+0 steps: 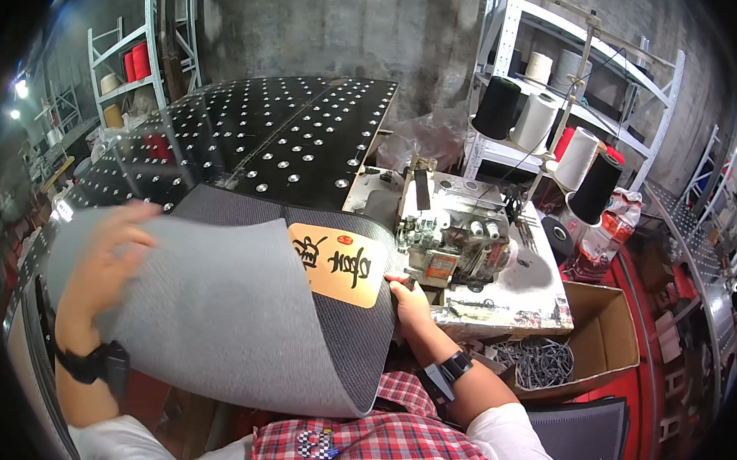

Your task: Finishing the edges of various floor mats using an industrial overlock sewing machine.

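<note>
A dark grey ribbed floor mat (345,333) lies across my lap and the table edge, one side folded over so its light grey backing (207,296) faces up. An orange patch with black brush lettering (358,267) shows on its dark face. My right hand (412,306) pinches the mat's right edge, close beside a white overlock sewing machine (456,235). A small dark bit shows at those fingertips, too small to name. Over the left part of the backing is my left hand (115,254), blurred, fingers apart and seemingly gripping nothing.
A black table panel (265,133) dotted with silvery studs stretches behind the mat. Thread cones (534,122) stand right of the machine, before a white metal rack (575,107). Below it, a cardboard box (605,330) contains grey trimmings (536,362). Another grey mat (578,445) lies lower right.
</note>
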The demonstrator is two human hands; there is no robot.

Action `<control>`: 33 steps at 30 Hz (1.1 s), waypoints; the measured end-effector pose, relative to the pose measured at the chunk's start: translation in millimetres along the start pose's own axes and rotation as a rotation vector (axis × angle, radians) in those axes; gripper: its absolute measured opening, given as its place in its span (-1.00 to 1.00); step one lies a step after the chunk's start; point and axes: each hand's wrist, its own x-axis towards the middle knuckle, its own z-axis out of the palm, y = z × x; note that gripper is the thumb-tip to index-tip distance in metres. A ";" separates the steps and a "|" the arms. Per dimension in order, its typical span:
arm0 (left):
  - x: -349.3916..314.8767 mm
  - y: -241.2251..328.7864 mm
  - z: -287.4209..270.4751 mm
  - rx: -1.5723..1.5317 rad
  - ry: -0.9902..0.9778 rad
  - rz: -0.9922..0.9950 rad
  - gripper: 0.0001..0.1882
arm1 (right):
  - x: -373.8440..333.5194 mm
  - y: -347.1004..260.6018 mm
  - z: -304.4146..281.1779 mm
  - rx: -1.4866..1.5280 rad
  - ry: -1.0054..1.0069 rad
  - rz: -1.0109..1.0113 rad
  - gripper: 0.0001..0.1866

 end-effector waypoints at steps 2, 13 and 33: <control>-52.1 -57.6 -20.2 0.474 0.347 -0.196 -0.77 | -2.7 3.9 5.3 0.013 -0.036 -0.004 -0.80; -221.4 -152.4 56.1 -1.215 1.125 -0.915 -0.18 | 4.0 17.8 -1.8 0.073 -0.085 -0.062 -0.86; -138.8 -110.0 128.8 -1.351 1.086 -0.859 -0.15 | -84.5 65.5 -18.1 -0.562 -0.164 -0.176 -0.75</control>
